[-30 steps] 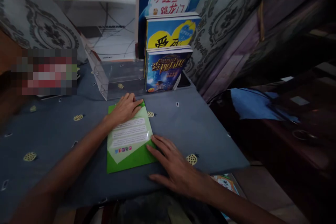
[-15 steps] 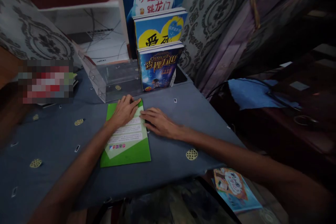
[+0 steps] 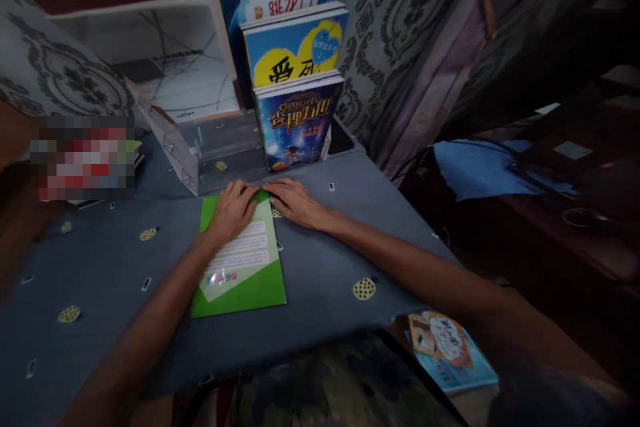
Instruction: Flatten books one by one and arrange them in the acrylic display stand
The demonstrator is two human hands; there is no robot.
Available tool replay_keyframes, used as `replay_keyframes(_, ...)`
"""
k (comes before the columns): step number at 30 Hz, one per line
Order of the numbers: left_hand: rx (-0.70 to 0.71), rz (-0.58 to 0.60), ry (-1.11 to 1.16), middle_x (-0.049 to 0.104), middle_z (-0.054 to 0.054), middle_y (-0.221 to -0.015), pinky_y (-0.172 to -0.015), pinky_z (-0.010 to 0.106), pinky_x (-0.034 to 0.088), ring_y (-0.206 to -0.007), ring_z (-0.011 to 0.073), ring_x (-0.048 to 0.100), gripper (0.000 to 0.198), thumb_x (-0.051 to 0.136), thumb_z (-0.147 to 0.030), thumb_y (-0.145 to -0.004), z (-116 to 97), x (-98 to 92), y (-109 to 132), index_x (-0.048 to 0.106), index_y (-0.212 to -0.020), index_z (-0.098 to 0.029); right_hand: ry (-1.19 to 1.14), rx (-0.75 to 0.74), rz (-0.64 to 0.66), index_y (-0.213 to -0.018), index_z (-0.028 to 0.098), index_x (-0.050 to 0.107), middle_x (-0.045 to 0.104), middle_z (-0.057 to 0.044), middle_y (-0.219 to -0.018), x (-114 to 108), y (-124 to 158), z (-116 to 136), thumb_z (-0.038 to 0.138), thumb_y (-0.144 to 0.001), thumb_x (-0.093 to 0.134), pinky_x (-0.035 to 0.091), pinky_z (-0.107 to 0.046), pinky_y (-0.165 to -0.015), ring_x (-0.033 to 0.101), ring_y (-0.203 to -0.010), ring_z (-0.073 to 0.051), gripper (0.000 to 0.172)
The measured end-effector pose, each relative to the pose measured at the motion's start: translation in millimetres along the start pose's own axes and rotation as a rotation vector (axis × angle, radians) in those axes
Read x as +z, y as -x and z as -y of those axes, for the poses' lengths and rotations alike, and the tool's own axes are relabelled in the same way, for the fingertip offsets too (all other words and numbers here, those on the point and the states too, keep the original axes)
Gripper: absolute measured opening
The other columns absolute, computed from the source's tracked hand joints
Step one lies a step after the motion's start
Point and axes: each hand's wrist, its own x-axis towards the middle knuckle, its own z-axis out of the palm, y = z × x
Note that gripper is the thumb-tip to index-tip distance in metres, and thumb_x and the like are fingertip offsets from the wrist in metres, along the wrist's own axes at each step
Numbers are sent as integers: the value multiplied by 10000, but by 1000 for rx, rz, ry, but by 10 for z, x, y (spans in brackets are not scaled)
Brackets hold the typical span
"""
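A thin green book (image 3: 250, 290) lies flat on the cloth-covered table, its printed text upside down to me. My left hand (image 3: 233, 210) rests on its upper part, fingers stretched toward the far edge and the palm down. At the book's far right corner, my right hand (image 3: 295, 203) touches the edge with its fingertips, fingers extended and the thumb a little apart below them. The two hands' fingertips nearly meet at that corner. Whether the right fingers have a page or the cover between them is hidden.
Behind the hands stands a clear acrylic rack (image 3: 185, 160), with upright books (image 3: 297, 123) at its right side. A pixelated pile (image 3: 85, 163) lies at the left, beside a blurred brown shape. A blue picture book (image 3: 453, 353) lies below the table's right edge (image 3: 400, 310).
My right hand has moved up along the book's right side to its far corner, close to the left fingertips. The left hand stays on the book. The view has shifted slightly.
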Motion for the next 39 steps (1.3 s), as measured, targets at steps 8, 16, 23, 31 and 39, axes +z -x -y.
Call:
replay_keyframes(8, 65, 68, -56, 579, 147, -1227, -899, 458, 422, -1115, 300, 511, 399, 395, -336, -1024, -95, -78, 77, 646, -1303, -203, 82, 33, 49, -1426, 169, 532, 607, -144, -1418, -40, 6, 34, 240, -1024, 423, 382, -518, -1105, 492, -1363, -279, 422)
replay_keyframes(16, 167, 142, 109, 567, 142, -1260, -986, 517, 411, -1173, 309, 503, 405, 404, -318, -1028, -282, -184, 331, 624, -1363, -256, 118, 6, 81, -1407, 173, 565, 552, -124, -1497, -53, 26, 39, 302, -1027, 432, 334, -526, -1136, 454, -1410, -292, 423)
replay_keyframes(23, 250, 196, 188, 592, 119, -1252, -1016, 507, 430, -1160, 275, 526, 386, 434, -295, -1029, -488, -304, 608, 609, -1372, -286, 144, 8, 111, -1435, 153, 531, 512, -134, -1530, -72, 45, 58, 407, -1021, 480, 297, -507, -1162, 420, -1437, -300, 488)
replay_keyframes(31, 319, 264, 271, 612, 122, -1218, -1012, 527, 456, -1160, 283, 526, 400, 465, -258, -1008, -760, -474, 944, 591, -1387, -286, 139, -14, 108, -1441, 157, 516, 503, -133, -1537, -54, 55, 36, 465, -1035, 446, 286, -521, -1158, 405, -1441, -310, 515)
replay_keyframes(39, 380, 179, 215, 633, 128, -1189, -1081, 550, 423, -1151, 278, 545, 399, 539, -202, -969, -920, -498, 1216, 597, -1362, -234, 137, -4, 111, -1449, 178, 513, 494, -129, -1544, -37, 58, 29, 469, -1035, 440, 279, -541, -1162, 410, -1439, -320, 511)
